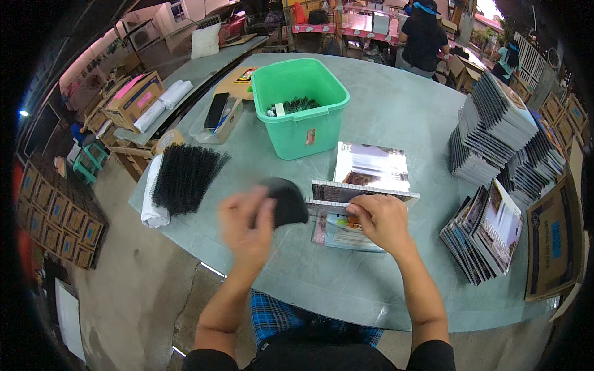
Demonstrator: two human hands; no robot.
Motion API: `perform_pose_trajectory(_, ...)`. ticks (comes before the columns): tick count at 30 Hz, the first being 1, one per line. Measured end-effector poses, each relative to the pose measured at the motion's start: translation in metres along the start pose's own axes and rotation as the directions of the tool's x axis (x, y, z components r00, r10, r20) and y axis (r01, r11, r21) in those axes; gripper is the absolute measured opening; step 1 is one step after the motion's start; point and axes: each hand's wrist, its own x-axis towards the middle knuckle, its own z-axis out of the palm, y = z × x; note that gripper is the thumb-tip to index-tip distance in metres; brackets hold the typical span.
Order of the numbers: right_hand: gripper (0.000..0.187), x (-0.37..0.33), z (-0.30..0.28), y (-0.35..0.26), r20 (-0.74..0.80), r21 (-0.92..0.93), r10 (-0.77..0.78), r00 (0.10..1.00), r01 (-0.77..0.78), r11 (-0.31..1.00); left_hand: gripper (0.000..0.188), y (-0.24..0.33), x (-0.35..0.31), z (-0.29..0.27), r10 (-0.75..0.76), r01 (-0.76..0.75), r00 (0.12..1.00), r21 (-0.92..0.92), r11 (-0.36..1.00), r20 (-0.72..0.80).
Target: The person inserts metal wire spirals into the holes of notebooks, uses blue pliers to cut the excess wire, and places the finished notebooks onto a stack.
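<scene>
My right hand [380,219] pinches a booklet [365,191] by its edge, thumb on top. The booklet stands on its side, with a row of small punched holes along the upper edge. To its left, my left hand [247,219], smeared by motion, grips a black curved piece [286,203], whose exact kind I cannot make out. The piece's right end is close to the booklet's left end; whether they touch is unclear. Behind lies a loose glossy booklet [372,162], and beneath my right hand rest other printed sheets [349,235]. Black spiral binding coils [189,178] lie in a pile at the left.
A green plastic tub [303,133] with black coils inside stands beyond my hands. Stacks of spiral-bound notebooks [492,133] and a cardboard box [554,238] are at the right. A small container [226,123] holds a dark phone-like object. Another person [424,37] stands farther back.
</scene>
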Motion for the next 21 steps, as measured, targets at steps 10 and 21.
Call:
perform_pose_trajectory(10,0.015,0.002,0.015,0.016,-0.086,0.098,-0.112,0.99,0.12,0.988,0.036,0.001,-0.009,0.003,0.024,-0.021,0.93,-0.014,1.0,0.367)
perform_pose_trajectory(21,0.009,0.005,0.008,0.016,-0.151,-0.108,-0.232,0.961,0.218,0.97,0.033,0.023,0.024,0.008,0.115,-0.104,0.978,-0.071,0.992,0.173)
